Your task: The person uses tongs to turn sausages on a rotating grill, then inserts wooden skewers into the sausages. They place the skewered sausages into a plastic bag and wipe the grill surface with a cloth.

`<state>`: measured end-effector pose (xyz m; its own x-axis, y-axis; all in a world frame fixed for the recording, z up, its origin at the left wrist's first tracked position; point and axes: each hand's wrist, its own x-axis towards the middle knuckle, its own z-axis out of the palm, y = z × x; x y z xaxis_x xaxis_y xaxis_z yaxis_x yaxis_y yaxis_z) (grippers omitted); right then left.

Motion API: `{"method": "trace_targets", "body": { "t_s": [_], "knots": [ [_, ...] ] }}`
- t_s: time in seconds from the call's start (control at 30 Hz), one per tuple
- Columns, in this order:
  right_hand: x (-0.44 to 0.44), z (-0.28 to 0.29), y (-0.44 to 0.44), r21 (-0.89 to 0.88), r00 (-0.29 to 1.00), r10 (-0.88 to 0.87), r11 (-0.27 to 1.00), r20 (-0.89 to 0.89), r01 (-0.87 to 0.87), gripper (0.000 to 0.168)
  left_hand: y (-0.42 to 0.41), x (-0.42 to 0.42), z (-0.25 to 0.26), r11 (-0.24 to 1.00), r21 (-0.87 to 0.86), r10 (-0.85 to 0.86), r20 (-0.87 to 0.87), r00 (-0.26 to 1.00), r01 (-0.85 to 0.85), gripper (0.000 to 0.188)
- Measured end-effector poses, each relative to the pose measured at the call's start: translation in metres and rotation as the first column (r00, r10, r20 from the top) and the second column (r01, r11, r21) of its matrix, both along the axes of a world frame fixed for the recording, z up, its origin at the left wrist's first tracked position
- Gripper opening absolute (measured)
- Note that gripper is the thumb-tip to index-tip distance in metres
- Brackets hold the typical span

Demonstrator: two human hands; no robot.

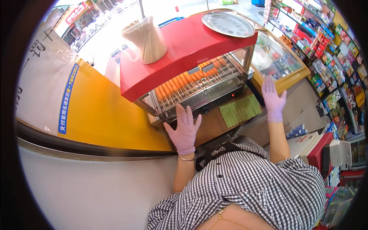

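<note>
Both of my hands wear pale pink gloves and hold nothing. My left hand is raised with fingers spread, at the near left corner of a sausage roller grill with a red top. Whether it touches the grill I cannot tell. My right hand is held up to the right of the grill, fingers extended and thumb apart, in front of a glass display case. Behind the grill's glass doors, a row of orange sausages lies on metal rollers. A small red light glows on its front.
A clear plastic jug of wooden sticks and a round metal tray stand on the grill's top. A green mat lies on the brown table. Snack shelves line the right; a yellow panel stands left.
</note>
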<state>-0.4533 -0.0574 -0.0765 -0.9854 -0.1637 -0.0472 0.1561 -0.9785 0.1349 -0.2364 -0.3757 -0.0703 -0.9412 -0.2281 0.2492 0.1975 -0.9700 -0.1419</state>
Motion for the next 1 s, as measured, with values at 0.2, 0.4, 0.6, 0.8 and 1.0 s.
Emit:
{"method": "trace_targets", "body": {
  "t_s": [0.2, 0.4, 0.6, 0.8, 1.0],
  "knots": [
    [-0.008, -0.017, 0.051, 0.138, 0.962, -0.260, 0.959, 0.086, 0.247, 0.080, 0.006, 0.007, -0.032, 0.975, 0.197, 0.041, 0.303, 0.952, -0.105, 0.081],
    [-0.024, -0.015, 0.058, 0.100, 0.985, -0.173, 0.980, 0.015, 0.170, 0.075, -0.003, 0.003, -0.023, 0.977, 0.184, 0.066, 0.221, 0.973, -0.108, 0.077],
    [-0.030, -0.095, 0.009, 0.171, 0.934, 0.351, 0.926, -0.068, -0.336, 0.044, -0.006, -0.002, -0.059, 0.990, -0.065, -0.096, 0.325, 0.941, 0.123, 0.061],
    [0.069, 0.019, -0.056, 0.984, -0.138, 0.987, -0.057, 0.081, 0.168, 0.040, 0.007, 0.015, 0.023, -0.822, -0.559, -0.093, 0.320, 0.943, 0.109, 0.066],
    [0.056, 0.169, -0.008, 0.619, 0.105, 0.611, 0.765, -0.785, 0.176, 0.075, -0.018, 0.047, 0.092, 0.556, -0.739, -0.261, -0.589, 0.765, -0.380, 0.091]
  ]
}}
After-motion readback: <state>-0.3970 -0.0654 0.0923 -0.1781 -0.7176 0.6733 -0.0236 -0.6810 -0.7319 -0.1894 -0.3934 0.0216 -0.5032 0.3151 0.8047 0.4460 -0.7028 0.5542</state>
